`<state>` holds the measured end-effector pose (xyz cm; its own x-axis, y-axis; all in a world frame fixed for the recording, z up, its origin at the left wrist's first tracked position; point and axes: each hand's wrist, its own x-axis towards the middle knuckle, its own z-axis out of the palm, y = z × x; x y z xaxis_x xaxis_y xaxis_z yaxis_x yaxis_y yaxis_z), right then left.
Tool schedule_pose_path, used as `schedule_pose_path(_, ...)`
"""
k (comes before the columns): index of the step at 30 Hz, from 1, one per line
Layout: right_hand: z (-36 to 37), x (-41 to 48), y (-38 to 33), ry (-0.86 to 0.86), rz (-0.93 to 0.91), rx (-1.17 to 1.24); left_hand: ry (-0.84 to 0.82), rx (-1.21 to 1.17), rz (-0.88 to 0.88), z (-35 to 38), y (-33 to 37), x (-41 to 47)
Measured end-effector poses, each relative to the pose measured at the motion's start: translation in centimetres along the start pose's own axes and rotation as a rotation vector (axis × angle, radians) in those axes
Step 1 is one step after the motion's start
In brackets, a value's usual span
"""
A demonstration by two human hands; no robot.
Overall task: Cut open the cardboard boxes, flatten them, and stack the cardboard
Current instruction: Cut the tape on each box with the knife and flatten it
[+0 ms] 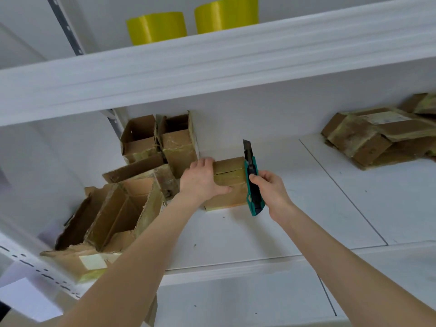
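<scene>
Left hand [203, 180] grips the taped box [232, 167], right hand [271, 190] holds knife [250, 166] beside it.

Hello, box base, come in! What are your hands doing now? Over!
Left hand grips the taped box on the shelf. Right hand holds the utility knife beside it, blade out, pointing up. Opened boxes crowd its left side.

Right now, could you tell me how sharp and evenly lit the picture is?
Head view: soft, even light, no glare; left hand, right hand and knife fairly sharp; upper shelf edge and lower-left upright motion-smeared.
</scene>
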<state>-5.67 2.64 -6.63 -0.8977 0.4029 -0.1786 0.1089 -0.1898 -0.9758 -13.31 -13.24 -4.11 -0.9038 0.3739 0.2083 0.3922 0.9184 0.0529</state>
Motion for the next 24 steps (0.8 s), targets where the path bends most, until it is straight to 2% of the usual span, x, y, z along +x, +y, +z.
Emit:
schedule_pose_path(2, -0.5, -0.4, 0.0, -0.026, 0.014, -0.019, 0.020, 0.115, 0.086, 0.1, 1.3, 0.3)
schedule_pose_path(4, -1.5, -0.7, 0.0, -0.019, 0.019, -0.020, 0.049, 0.127, 0.158, 0.4, 1.9, 0.4)
schedule_pose_path(7, -4.0, -1.2, 0.2, 0.112, -0.094, -0.162, 0.127, 0.085, 0.207, 0.4, 1.5, 0.4)
schedule_pose_path(9, -5.5, -1.8, 0.4, 0.142, -0.194, -0.336, 0.120, 0.050, 0.203, 0.6, 1.1, 0.1)
schedule_pose_path(12, -6.4, -2.6, 0.9, 0.086, -0.263, -0.547, 0.081, 0.021, 0.183, 0.8, 1.1, -0.1)
schedule_pose_path(24, -6.3, -2.8, 0.4, 0.067, -0.344, -0.689, 0.127, 0.023, 0.164, 1.1, 1.4, -1.0)
